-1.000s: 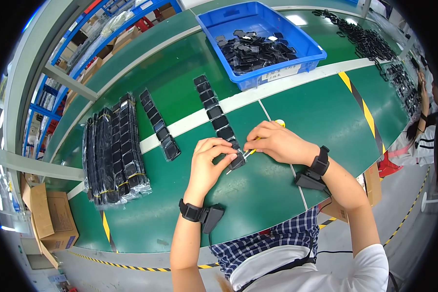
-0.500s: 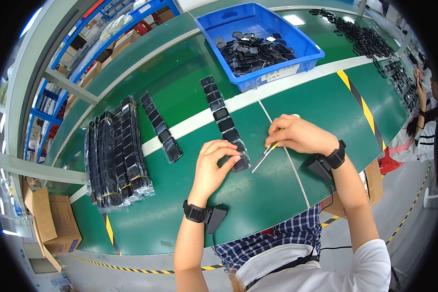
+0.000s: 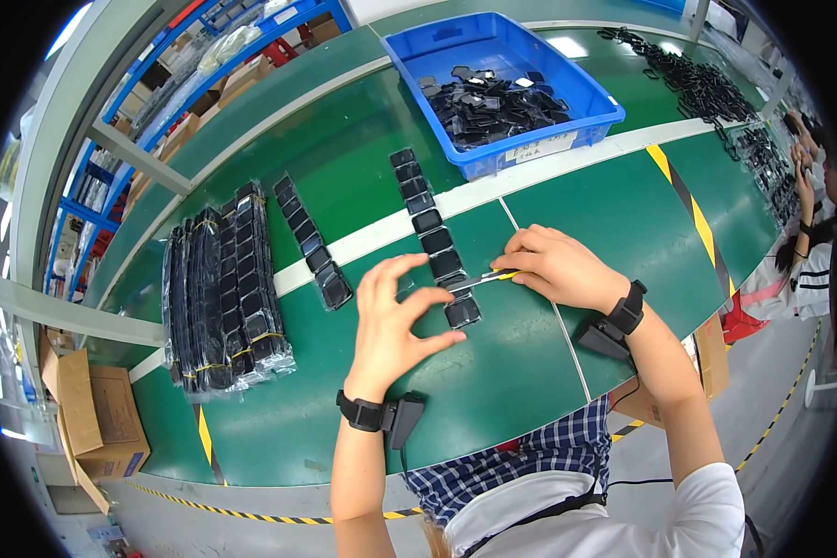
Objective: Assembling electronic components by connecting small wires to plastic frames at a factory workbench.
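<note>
on the green table (image 3: pixel 493 386), under the metal end of a yellow-handled tool (image 3: pixel 480 281) pinched in the right hand (image 3: pixel 564 270), the strip of black pieces (image 3: pixel 434 240) looks light, bendy, slick, best pinned by its edges, left hand (image 3: pixel 388 321) spread beside it.

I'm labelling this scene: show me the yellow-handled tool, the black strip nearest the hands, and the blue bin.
Yellow-handled tool (image 3: pixel 483 280), head view: its metal part.
Black strip (image 3: pixel 428 221), head view: a middle square.
Blue bin (image 3: pixel 484 166), head view: its front wall.
</note>
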Motion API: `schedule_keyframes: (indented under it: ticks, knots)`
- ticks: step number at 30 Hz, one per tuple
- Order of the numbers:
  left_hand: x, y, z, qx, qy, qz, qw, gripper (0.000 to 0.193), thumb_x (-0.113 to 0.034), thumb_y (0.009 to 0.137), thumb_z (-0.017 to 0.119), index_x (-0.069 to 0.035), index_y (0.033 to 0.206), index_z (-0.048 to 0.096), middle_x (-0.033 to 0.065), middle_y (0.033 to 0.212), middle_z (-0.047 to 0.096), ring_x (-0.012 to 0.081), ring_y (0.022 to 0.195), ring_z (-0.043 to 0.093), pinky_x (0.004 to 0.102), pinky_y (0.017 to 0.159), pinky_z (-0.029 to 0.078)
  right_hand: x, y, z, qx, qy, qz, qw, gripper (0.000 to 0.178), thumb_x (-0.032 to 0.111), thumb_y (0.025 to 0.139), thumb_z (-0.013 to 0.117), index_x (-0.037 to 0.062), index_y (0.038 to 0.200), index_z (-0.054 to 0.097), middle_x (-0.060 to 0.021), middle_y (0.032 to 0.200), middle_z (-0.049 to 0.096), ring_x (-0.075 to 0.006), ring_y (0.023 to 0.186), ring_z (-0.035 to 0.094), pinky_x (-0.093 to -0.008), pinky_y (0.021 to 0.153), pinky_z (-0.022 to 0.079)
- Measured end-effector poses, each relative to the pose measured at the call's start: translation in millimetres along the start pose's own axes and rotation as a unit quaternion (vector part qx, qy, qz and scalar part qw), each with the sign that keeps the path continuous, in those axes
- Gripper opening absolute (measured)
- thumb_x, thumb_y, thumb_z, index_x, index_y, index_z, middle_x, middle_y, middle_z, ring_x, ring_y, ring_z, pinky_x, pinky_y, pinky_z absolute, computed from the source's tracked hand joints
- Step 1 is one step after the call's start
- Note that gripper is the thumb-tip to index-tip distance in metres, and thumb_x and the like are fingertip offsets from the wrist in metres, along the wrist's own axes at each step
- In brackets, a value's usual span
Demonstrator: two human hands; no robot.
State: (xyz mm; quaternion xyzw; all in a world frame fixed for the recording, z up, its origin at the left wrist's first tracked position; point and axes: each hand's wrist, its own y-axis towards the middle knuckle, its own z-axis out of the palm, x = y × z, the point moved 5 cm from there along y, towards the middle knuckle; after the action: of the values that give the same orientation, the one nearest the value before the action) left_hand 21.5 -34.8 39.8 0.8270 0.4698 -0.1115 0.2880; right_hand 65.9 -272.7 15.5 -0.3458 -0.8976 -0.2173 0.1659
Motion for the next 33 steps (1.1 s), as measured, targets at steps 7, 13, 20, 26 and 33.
schedule_keyframes:
  ticks: [7,13,20,26,33]
  knots:
    - [0,1,15,0.000,0.010,0.069,0.998,0.026,-0.024,0.068,0.092,-0.018,0.091,0.082,-0.0008,0.144,0.059,0.0309,0.139,0.046,0.0506,0.117,0.036,3,1,5,0.005,0.000,-0.007,1.000,0.031,0.012,0.088,0.076,0.0145,0.119,0.075,-0.0028,0.109,0.062,-0.0240,0.105,0.061,-0.0392,0.097,0.050]
    - [16,3,23,-0.042,-0.037,0.021,0.998,0.022,-0.024,0.074,0.090,-0.017,0.092,0.082,-0.0011,0.137,0.064,0.0296,0.137,0.048,0.0487,0.117,0.037,3,1,4,0.019,-0.003,-0.024,1.000,0.032,0.012,0.087,0.077,0.0157,0.119,0.075,-0.0020,0.109,0.061,-0.0230,0.105,0.060,-0.0383,0.097,0.049]
    - [32,12,33,-0.056,-0.041,-0.018,0.997,0.012,-0.013,0.083,0.084,-0.011,0.094,0.081,0.0022,0.119,0.073,0.0277,0.124,0.062,0.0427,0.110,0.044,3,3,7,0.006,-0.006,-0.030,1.000,0.031,0.013,0.088,0.077,0.0164,0.119,0.076,-0.0011,0.108,0.061,-0.0223,0.104,0.060,-0.0376,0.096,0.049]
    - [36,21,38,-0.038,-0.085,-0.036,0.995,0.013,-0.015,0.081,0.086,-0.010,0.089,0.078,0.0013,0.111,0.075,0.0257,0.119,0.066,0.0416,0.105,0.046,4,7,13,0.009,0.003,-0.031,0.999,0.029,0.014,0.089,0.077,0.0167,0.118,0.076,0.0000,0.108,0.061,-0.0218,0.104,0.060,-0.0370,0.095,0.048]
    - [36,24,38,-0.027,-0.073,-0.036,0.996,0.013,-0.015,0.080,0.087,-0.010,0.088,0.077,0.0009,0.108,0.074,0.0250,0.116,0.066,0.0408,0.099,0.047,2,11,16,0.006,0.010,-0.012,1.000,0.029,0.014,0.089,0.077,0.0193,0.117,0.076,0.0016,0.111,0.062,-0.0211,0.105,0.060,-0.0377,0.095,0.047]
